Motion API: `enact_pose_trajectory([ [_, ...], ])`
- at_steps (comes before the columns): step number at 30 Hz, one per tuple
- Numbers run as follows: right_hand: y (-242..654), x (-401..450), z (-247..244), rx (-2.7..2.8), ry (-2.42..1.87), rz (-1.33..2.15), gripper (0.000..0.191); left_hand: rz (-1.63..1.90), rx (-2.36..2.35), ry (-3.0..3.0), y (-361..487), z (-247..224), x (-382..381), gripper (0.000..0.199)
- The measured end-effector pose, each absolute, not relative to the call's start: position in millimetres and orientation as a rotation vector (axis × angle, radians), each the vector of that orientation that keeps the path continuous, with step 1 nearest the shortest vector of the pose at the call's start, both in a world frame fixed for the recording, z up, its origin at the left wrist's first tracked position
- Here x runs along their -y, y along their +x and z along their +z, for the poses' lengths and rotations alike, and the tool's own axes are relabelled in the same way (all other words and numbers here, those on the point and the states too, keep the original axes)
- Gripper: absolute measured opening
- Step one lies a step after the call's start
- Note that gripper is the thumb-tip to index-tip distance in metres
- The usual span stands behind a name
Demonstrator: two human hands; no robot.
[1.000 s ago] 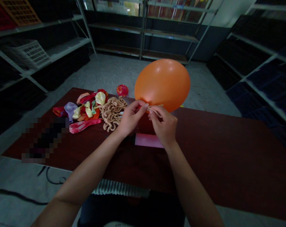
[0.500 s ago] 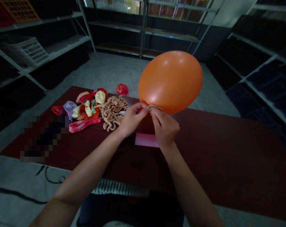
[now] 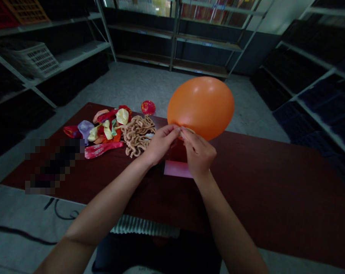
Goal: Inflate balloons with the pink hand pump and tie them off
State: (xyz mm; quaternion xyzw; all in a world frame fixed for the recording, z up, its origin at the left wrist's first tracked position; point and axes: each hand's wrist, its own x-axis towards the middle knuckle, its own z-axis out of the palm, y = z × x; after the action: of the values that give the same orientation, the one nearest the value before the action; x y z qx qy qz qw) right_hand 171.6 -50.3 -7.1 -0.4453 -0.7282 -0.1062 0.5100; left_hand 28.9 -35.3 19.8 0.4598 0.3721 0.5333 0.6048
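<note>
A large inflated orange balloon floats over the table's far edge, its neck down at my fingertips. My left hand pinches at the neck, fingers closed. My right hand meets it there, also in a pinch, with a short piece of tan cord showing along its fingers. The fingers hide the neck itself and how the cord lies on it. Left of my hands is a heap of tan cords. Below them a pink cylinder lies on the table, partly covered by my right hand.
Several limp, colourful balloons are piled on the dark brown table at the left. Near the far edge shows a small red patterned balloon. A pixelated dark object lies front left. Metal shelves surround the floor.
The orange balloon has tipped lower and slightly left, and looks a little smaller. Both hands stay together at its neck, with only slight finger movement.
</note>
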Motion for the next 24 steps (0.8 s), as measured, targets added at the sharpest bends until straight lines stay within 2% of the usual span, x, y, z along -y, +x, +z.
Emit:
enact_pose_trajectory([
  [7, 164.1, 55.2, 4.9, 1.543, -1.185, 0.08, 0.02, 1.322, -0.739, 1.456, 24.4, 12.4, 33.7, 0.043],
  [11, 161.8, 54.2, 10.8, 1.41, -1.173, 0.344, 0.018, 1.416, -0.807, 1.534, 23.4, 10.6, 32.8, 0.035],
  [16, 161.9, 46.2, 8.2, 1.272, -1.132, 0.58, 0.016, 1.454, -0.828, 1.557, 29.6, 7.4, 34.7, 0.014],
  [24, 158.6, 39.9, -1.9, 1.232, -1.034, 0.791, 0.02, 1.555, -0.795, 1.481, 30.4, 5.3, 32.9, 0.017],
])
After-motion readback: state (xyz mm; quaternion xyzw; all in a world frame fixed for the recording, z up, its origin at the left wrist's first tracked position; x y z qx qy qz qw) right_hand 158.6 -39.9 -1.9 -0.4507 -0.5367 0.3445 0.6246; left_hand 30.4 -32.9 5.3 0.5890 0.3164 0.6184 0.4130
